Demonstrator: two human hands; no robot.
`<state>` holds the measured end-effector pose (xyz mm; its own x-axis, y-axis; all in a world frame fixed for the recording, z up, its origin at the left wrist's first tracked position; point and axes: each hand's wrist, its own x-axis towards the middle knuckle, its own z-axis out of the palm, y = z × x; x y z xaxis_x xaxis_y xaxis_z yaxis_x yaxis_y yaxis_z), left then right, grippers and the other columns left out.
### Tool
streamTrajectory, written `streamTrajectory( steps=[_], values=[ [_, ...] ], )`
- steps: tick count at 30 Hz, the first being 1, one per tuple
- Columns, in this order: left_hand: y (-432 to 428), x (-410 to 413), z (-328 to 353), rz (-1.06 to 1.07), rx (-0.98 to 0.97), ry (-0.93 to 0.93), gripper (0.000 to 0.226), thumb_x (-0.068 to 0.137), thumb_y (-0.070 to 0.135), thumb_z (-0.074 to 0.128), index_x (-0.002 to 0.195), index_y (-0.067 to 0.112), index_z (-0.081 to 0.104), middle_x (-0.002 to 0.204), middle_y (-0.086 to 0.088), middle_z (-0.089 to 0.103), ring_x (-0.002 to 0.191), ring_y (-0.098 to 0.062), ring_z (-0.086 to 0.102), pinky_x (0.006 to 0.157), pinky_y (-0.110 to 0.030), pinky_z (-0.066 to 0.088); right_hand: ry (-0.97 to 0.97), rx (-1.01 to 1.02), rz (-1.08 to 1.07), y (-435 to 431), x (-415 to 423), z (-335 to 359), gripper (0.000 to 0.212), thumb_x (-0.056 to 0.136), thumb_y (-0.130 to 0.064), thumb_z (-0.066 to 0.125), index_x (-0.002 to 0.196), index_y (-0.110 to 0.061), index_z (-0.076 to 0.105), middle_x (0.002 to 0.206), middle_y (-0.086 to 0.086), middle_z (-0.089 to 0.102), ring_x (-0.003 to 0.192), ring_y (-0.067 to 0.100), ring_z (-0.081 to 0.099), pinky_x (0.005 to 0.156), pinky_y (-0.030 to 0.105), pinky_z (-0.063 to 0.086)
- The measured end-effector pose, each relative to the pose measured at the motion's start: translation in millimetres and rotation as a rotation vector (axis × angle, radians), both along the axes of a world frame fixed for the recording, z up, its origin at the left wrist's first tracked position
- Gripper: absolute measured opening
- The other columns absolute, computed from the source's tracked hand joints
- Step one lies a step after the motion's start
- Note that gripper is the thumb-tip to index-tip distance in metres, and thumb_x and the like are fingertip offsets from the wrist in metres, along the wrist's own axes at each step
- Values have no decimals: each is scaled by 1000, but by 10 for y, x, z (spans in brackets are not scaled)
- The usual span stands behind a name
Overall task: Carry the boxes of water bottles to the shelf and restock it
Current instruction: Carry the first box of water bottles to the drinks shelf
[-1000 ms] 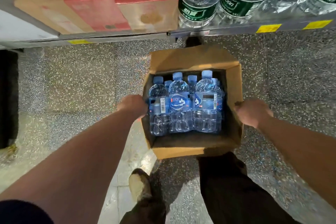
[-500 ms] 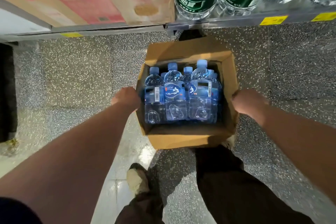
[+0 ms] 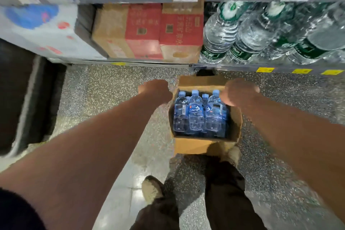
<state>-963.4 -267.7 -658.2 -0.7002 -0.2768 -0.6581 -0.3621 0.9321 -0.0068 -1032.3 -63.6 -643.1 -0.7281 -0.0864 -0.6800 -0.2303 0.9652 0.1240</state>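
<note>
Cardboard box [image 3: 194, 144] of water bottles [image 3: 196, 112] sits centre frame, apparently on the floor below the shelf [image 3: 130, 63], presumably for unloading. Left hand [image 3: 155, 89] and right hand [image 3: 238, 92] hover apart above it; blur hides the finger positions.

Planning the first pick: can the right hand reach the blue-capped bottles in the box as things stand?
Likely yes: the box is open-topped, the bottles stand exposed, and the right hand is just above them, nothing between.
</note>
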Motion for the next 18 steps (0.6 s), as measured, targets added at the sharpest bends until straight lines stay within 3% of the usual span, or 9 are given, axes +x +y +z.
streamTrajectory(
  steps=[5, 10, 13, 18],
  values=[
    [-343, 165, 1033, -65, -14, 147, 38, 90, 29, 47, 124, 14, 56, 124, -9, 59, 110, -28, 58, 90, -38, 48, 155, -112, 96, -485, 240, 918, 25, 89, -21, 52, 107, -5, 59, 116, 12, 61, 104, 30, 59, 87, 36, 48],
    [-744, 483, 1913, 8, -106, 245, 39, 90, 29, 48, 126, 15, 55, 127, -9, 57, 114, -30, 56, 88, -37, 45, 238, -226, 155, -948, 450, 1716, 29, 86, -23, 54, 110, -8, 60, 108, 8, 63, 99, 28, 60, 73, 32, 44],
    [-921, 733, 2338, 100, -148, 231, 40, 91, 31, 48, 127, 17, 54, 128, -8, 56, 117, -29, 55, 91, -39, 45, 222, -261, 224, -1191, 515, 2129, 38, 87, -30, 52, 119, -10, 56, 117, 11, 60, 106, 30, 58, 79, 35, 45],
    [-1088, 1157, 3004, 305, -239, 257, 43, 91, 35, 46, 131, 20, 52, 130, -7, 55, 118, -28, 53, 89, -37, 43, 256, -359, 449, -1597, 642, 2796, 28, 91, -22, 48, 114, -11, 60, 119, 9, 61, 109, 30, 58, 83, 35, 46]
  ],
)
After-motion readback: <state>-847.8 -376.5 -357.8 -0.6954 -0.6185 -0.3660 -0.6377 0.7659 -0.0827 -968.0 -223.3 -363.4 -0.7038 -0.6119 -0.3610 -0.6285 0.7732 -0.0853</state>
